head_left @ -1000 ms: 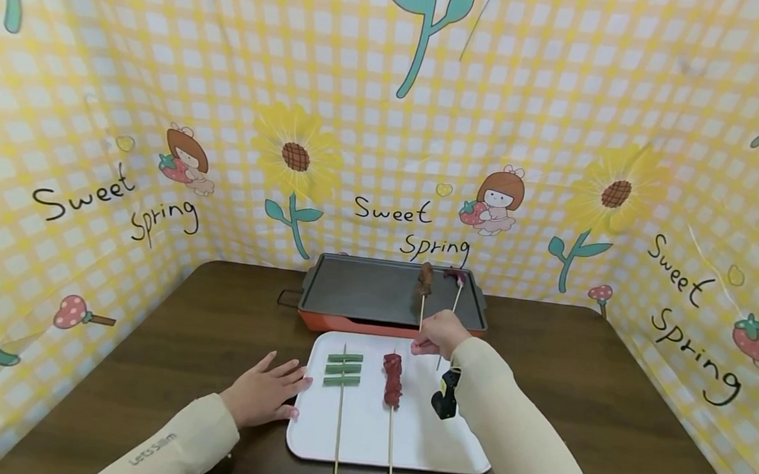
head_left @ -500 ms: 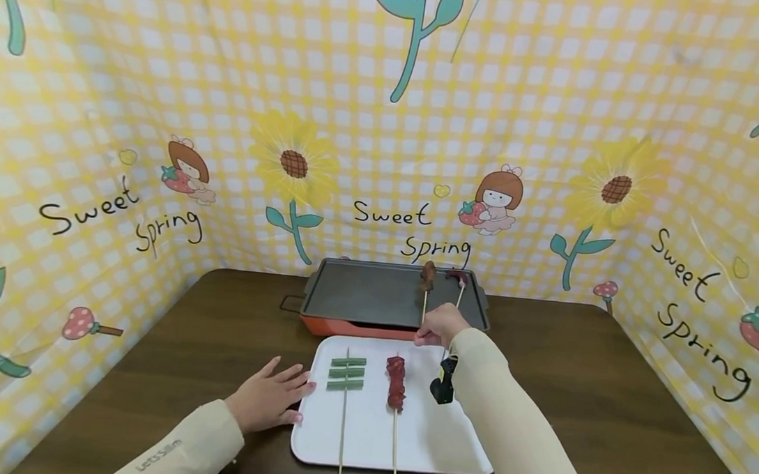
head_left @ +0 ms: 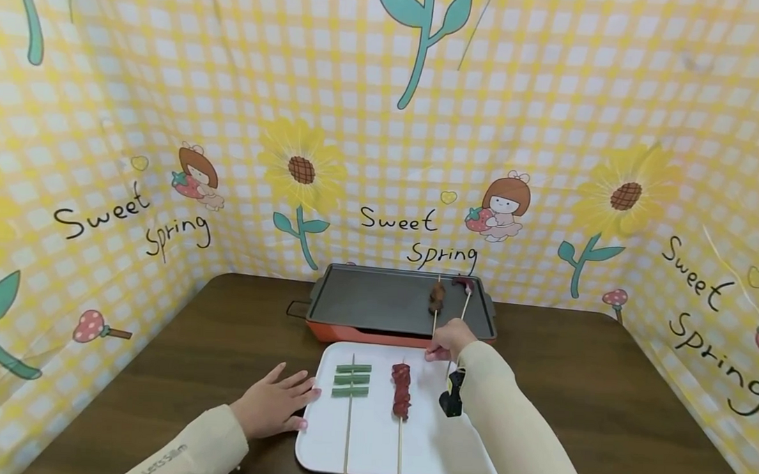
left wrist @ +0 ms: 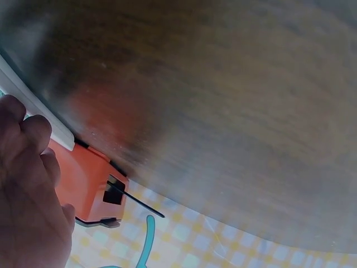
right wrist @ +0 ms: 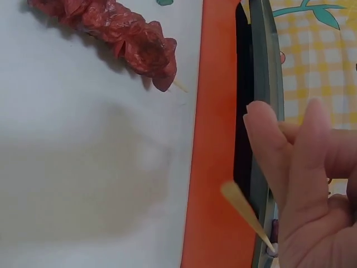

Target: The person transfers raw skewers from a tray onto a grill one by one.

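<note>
My right hand pinches the stick of a brown meat skewer low down, with its meat over the right part of a dark griddle. Just right of it, a skewer with a small purple, tentacle-like piece lies on the griddle, its pale stick projecting past the rim. My left hand has its fingers spread, fingertips at the left edge of the white tray. On that tray lie a green vegetable skewer and a red meat skewer, their sticks pointing toward me.
The griddle sits on an orange base directly behind the tray, with a wire handle at its left. Brown wooden table extends on both sides. A yellow checked cloth encloses the back and sides.
The brown meat skewer has shifted slightly toward me on the griddle, and its pointed tip now shows above the meat. My left hand stays at the tray's edge.
</note>
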Action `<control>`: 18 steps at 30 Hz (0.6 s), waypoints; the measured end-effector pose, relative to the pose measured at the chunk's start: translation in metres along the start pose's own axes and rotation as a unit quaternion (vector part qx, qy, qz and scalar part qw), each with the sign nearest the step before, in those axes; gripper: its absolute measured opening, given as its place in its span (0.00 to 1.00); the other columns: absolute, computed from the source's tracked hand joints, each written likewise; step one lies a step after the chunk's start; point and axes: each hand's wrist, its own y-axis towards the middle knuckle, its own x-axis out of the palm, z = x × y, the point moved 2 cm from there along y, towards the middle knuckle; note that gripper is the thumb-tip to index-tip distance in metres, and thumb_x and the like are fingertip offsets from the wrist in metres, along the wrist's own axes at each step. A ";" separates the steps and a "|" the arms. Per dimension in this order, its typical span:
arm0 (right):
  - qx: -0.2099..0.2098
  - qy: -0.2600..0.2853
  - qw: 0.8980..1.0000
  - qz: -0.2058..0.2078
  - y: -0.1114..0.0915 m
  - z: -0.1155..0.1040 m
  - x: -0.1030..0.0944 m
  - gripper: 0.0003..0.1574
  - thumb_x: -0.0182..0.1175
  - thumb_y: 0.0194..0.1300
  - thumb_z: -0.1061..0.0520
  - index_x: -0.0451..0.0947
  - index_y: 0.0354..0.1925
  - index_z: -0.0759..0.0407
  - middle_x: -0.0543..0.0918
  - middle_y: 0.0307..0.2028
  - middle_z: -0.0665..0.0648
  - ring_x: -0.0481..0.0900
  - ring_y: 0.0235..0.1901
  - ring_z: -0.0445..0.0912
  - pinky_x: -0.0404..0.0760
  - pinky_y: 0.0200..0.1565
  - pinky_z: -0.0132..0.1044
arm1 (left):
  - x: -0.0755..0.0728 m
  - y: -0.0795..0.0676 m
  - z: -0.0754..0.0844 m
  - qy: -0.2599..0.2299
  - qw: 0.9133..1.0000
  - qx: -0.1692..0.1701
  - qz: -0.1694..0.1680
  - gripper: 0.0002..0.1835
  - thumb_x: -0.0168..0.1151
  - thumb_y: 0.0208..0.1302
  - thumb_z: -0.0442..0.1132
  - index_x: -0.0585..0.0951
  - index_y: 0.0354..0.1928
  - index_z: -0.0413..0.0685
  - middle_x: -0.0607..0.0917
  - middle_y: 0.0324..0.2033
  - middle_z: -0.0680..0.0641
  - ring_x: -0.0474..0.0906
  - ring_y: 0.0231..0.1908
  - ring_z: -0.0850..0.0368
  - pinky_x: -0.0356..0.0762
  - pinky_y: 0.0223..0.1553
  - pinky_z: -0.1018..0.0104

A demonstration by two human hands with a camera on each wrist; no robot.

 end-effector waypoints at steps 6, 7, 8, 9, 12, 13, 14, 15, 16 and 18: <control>-0.012 0.023 1.000 0.011 0.002 0.001 0.000 0.28 0.56 0.59 0.77 0.63 0.57 0.82 0.75 0.25 0.61 0.76 0.14 0.40 0.80 0.24 0.30 | 0.001 -0.001 -0.001 -0.010 1.000 0.008 0.007 0.35 0.42 0.67 0.65 0.73 0.65 0.51 0.74 0.63 0.46 0.65 0.65 0.49 0.57 0.61 0.41; -0.014 0.026 0.999 0.013 0.002 0.002 0.001 0.28 0.57 0.59 0.77 0.62 0.57 0.82 0.76 0.24 0.60 0.76 0.13 0.40 0.80 0.23 0.30 | 0.001 -0.001 -0.001 -0.011 1.000 0.007 0.003 0.35 0.42 0.67 0.65 0.73 0.65 0.51 0.73 0.63 0.46 0.65 0.66 0.49 0.57 0.62 0.41; -0.014 0.024 0.999 0.016 0.002 0.002 0.001 0.28 0.58 0.59 0.76 0.63 0.57 0.82 0.77 0.22 0.59 0.76 0.12 0.40 0.80 0.22 0.30 | 0.001 -0.001 -0.002 -0.011 1.000 0.005 -0.001 0.35 0.42 0.67 0.65 0.73 0.66 0.51 0.73 0.64 0.47 0.65 0.66 0.49 0.56 0.62 0.41; -0.014 0.021 1.000 0.019 0.003 0.003 0.001 0.26 0.59 0.58 0.75 0.65 0.55 0.81 0.77 0.20 0.59 0.75 0.12 0.39 0.80 0.21 0.30 | 0.000 -0.002 -0.001 -0.010 1.000 0.004 -0.004 0.35 0.42 0.67 0.65 0.72 0.66 0.52 0.73 0.64 0.47 0.64 0.66 0.50 0.56 0.62 0.41; -0.016 -0.002 1.000 0.024 0.001 0.004 0.001 0.20 0.62 0.58 0.73 0.71 0.49 0.79 0.79 0.20 0.59 0.76 0.12 0.39 0.80 0.21 0.30 | -0.003 -0.003 -0.001 -0.010 1.000 0.006 -0.004 0.35 0.42 0.67 0.65 0.73 0.66 0.51 0.73 0.64 0.47 0.65 0.66 0.49 0.57 0.62 0.41; -0.021 -0.015 0.999 0.023 -0.001 0.004 0.000 0.18 0.63 0.59 0.71 0.73 0.47 0.78 0.80 0.21 0.60 0.76 0.12 0.39 0.80 0.22 0.31 | -0.003 -0.003 0.000 -0.011 1.000 0.007 -0.002 0.35 0.41 0.67 0.65 0.73 0.66 0.51 0.73 0.63 0.46 0.65 0.66 0.49 0.57 0.62 0.41; -0.028 -0.032 0.999 0.024 -0.003 0.003 -0.002 0.15 0.64 0.59 0.69 0.75 0.44 0.77 0.82 0.22 0.61 0.77 0.13 0.39 0.81 0.23 0.31 | -0.004 -0.003 -0.001 -0.014 1.000 0.009 0.002 0.35 0.41 0.67 0.65 0.73 0.65 0.50 0.73 0.63 0.46 0.65 0.66 0.48 0.57 0.61 0.41; -0.036 -0.049 0.998 0.023 -0.007 0.001 -0.003 0.14 0.64 0.59 0.68 0.77 0.42 0.76 0.83 0.24 0.62 0.78 0.14 0.40 0.81 0.23 0.32 | -0.004 -0.003 0.000 -0.014 1.000 0.010 0.005 0.35 0.41 0.67 0.65 0.73 0.65 0.49 0.73 0.63 0.45 0.65 0.65 0.48 0.57 0.61 0.41; -0.048 -0.067 0.996 0.020 -0.012 0.000 -0.005 0.12 0.65 0.59 0.66 0.79 0.40 0.75 0.83 0.24 0.62 0.78 0.15 0.40 0.82 0.24 0.33 | -0.004 -0.003 0.000 -0.014 1.000 0.010 0.006 0.35 0.41 0.67 0.65 0.73 0.65 0.49 0.73 0.63 0.45 0.65 0.65 0.48 0.57 0.61 0.41; -0.075 -0.095 0.993 0.014 -0.023 -0.001 -0.008 0.11 0.66 0.59 0.63 0.81 0.36 0.73 0.84 0.24 0.63 0.79 0.16 0.41 0.82 0.25 0.35 | -0.005 -0.003 0.000 -0.015 1.000 0.009 0.004 0.34 0.43 0.67 0.64 0.73 0.65 0.50 0.73 0.63 0.46 0.65 0.66 0.49 0.57 0.62 0.41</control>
